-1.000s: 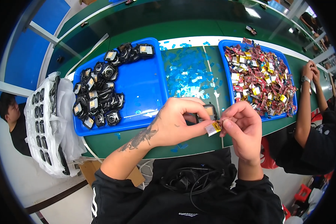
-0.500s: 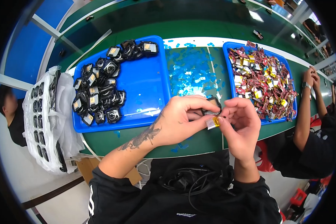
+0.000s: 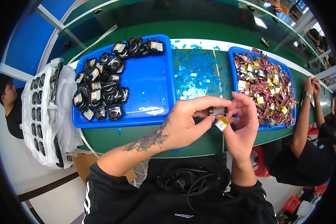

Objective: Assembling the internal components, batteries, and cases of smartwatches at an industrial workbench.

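Observation:
In front of my chest, my left hand [image 3: 186,118] grips a small dark watch case [image 3: 217,111] between thumb and fingers. A small silver battery with yellow tape [image 3: 222,124] hangs tilted below the case. My right hand [image 3: 243,125] is closed at the battery's upper end, thumb against it and fingertips close to the case. What joins battery and case is mostly hidden by my fingers. Left of my hands, a blue tray [image 3: 145,87] holds many black watch cases [image 3: 110,84]. To the right, another blue tray [image 3: 293,102] is heaped with batteries and reddish circuit pieces [image 3: 263,87].
Blue film scraps [image 3: 196,76] lie scattered on the green table [image 3: 119,140] between the trays. At the left stands a white-wrapped stack of trays [image 3: 41,112] with dark watch parts. A co-worker's arms [image 3: 305,108] rest at the far right; another person [image 3: 9,100] sits at the left.
Both hands stay together over the table. The battery has swung to a steeper tilt, and the watch case shows more between my fingers. My view has shifted slightly.

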`<action>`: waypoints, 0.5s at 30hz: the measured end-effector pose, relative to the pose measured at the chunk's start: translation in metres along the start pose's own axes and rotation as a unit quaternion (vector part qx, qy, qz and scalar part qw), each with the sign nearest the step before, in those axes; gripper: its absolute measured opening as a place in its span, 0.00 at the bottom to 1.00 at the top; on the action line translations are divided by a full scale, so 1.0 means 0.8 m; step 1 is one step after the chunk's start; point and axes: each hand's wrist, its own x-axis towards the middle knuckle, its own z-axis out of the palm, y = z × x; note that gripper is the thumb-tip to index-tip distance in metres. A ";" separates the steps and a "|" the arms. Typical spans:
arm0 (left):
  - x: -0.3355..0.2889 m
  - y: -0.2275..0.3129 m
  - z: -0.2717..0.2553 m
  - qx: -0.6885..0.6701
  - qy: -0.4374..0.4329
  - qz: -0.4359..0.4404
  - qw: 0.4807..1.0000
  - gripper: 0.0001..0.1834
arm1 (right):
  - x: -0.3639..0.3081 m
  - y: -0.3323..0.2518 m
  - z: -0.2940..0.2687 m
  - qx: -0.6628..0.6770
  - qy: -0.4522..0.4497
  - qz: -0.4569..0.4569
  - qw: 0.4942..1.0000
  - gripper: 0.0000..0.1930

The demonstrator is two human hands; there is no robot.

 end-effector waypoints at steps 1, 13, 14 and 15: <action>-0.001 -0.001 0.001 -0.010 0.017 0.000 1.000 0.22 | 0.001 0.000 0.002 0.023 -0.007 0.007 1.000 0.30; 0.030 0.006 -0.094 0.592 0.204 0.093 0.774 0.33 | 0.153 -0.026 -0.008 -0.135 -0.166 -0.075 0.974 0.21; 0.039 0.010 -0.111 0.683 0.244 0.057 0.686 0.32 | 0.195 -0.023 -0.006 -0.138 -0.201 -0.073 0.967 0.20; 0.041 0.011 -0.129 0.667 0.259 0.030 0.698 0.31 | 0.230 -0.023 0.007 -0.147 -0.206 -0.024 0.967 0.20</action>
